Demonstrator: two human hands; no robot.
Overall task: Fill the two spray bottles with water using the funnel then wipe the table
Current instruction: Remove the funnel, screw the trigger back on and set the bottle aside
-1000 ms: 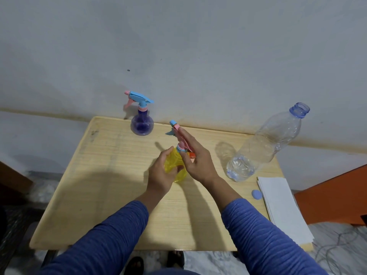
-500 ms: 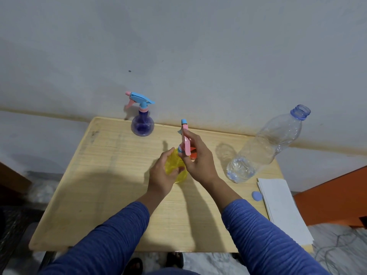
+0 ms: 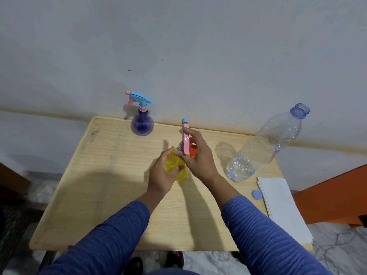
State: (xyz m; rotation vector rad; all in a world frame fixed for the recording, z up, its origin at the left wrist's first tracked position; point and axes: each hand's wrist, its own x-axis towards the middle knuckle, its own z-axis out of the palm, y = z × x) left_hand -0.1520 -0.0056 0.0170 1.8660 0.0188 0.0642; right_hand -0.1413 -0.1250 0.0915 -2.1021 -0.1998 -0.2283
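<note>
purple spray bottle (image 3: 142, 124), open water bottle (image 3: 264, 147), paper stack (image 3: 282, 207)

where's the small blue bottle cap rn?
Head view: the small blue bottle cap lies on the wooden table's right side, beside the white paper stack, just nearer than the clear plastic water bottle.

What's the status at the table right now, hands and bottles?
Left hand grips yellow spray bottle. Right hand pinches its pink spray head. Purple spray bottle capped, by the wall. Large water bottle open, nothing blocking.
</note>
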